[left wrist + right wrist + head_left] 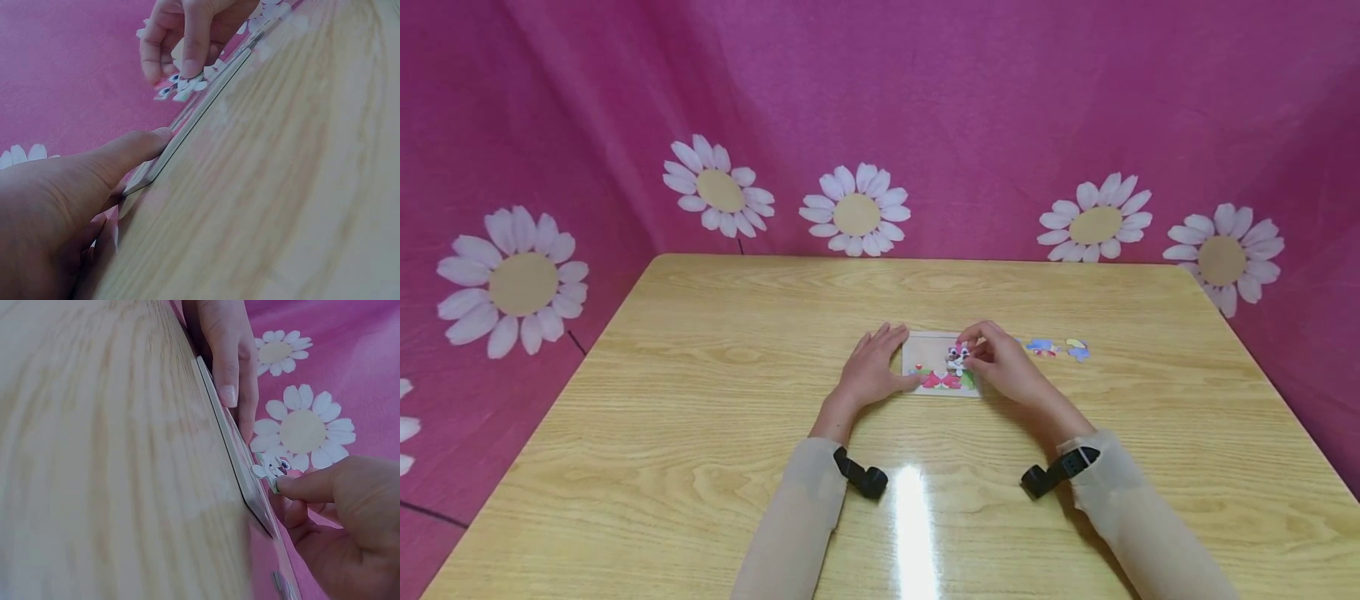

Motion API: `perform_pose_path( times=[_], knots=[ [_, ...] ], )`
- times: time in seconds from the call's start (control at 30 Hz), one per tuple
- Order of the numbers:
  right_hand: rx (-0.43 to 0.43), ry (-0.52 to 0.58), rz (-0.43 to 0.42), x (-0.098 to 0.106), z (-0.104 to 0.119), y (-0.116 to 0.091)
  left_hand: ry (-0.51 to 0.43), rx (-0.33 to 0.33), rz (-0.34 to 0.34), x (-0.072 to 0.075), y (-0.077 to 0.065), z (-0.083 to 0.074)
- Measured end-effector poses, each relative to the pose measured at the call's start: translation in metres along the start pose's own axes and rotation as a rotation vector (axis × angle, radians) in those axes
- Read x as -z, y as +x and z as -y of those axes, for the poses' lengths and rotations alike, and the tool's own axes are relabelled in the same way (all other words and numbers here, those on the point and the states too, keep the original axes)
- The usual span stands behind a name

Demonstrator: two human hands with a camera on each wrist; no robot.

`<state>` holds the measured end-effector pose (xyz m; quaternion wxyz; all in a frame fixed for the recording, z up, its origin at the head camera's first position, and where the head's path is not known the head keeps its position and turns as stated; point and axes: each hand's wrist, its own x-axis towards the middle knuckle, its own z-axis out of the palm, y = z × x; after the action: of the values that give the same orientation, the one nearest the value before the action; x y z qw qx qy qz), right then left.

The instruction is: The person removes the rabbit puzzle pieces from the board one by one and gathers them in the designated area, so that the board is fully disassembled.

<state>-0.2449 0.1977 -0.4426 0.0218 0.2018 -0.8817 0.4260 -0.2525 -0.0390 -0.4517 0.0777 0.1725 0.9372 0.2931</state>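
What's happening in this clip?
A person's right hand pinches a puzzle piece with a cartoon face over a puzzle board. The left hand rests at the board's left edge, thumb touching it. Printed picture shows along the near side; the upper left is bare. Loose pieces lie on the table to the right.

The surface [700, 375] shows smooth, glossy wood grain with a bright reflected streak, the curtain [925, 100] looks like matt cloth, the sleeves [797, 517] like thin, dull fabric, the wrist cameras [873, 483] like plastic, and the puzzle board [927, 349] like smooth wood.
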Motion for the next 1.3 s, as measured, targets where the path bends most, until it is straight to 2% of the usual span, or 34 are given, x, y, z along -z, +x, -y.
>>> perform_pose_path(
  times=[0.2,0.6,0.77,1.07,1.3],
  knots=[
    [-0.015,-0.033,-0.005,0.010,-0.006,-0.007,-0.004,-0.005,-0.002,0.001,-0.001,0.000],
    [-0.027,-0.016,-0.047,0.029,-0.021,-0.023,-0.012,-0.018,-0.004,-0.001,-0.001,0.002],
    [-0.047,-0.052,-0.060,0.039,-0.025,-0.032,-0.014,-0.015,-0.004,-0.001,0.000,0.002],
    [-0.017,-0.043,-0.101,0.053,-0.036,-0.045,-0.020,-0.011,-0.005,-0.001,-0.001,0.002],
    [-0.017,-0.094,-0.129,0.063,-0.043,-0.054,-0.005,-0.039,-0.016,0.000,-0.002,0.000]
  ],
)
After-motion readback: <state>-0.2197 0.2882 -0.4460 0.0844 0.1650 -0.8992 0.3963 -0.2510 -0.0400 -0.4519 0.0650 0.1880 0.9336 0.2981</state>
